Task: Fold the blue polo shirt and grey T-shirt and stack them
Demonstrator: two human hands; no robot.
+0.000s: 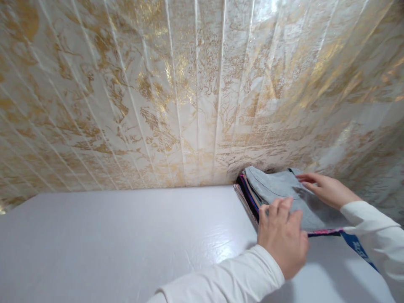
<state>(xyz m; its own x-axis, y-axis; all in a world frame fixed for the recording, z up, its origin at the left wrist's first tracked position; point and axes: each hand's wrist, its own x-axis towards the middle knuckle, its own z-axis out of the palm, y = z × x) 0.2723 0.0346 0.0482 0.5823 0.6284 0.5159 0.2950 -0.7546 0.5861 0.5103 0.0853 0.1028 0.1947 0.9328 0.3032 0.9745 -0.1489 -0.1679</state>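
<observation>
A stack of folded clothes (249, 198) lies at the right end of the white table, with a grey garment (274, 183) on top. Darker, purple and pink folded layers show along its left and front edges. My left hand (282, 237) is over the front left part of the stack, fingers spread and slightly bent. My right hand (328, 189) rests on or just above the grey garment's right side, fingers stretched out. Neither hand grips anything that I can see. Whether the left fingertips touch the cloth, I cannot tell.
The glossy white tabletop (126, 240) stretches to the left. Behind it hangs a pleated white and gold curtain (189, 105), close to the stack's back edge. A blue strip with white lettering (358, 250) lies beside the stack under my right sleeve.
</observation>
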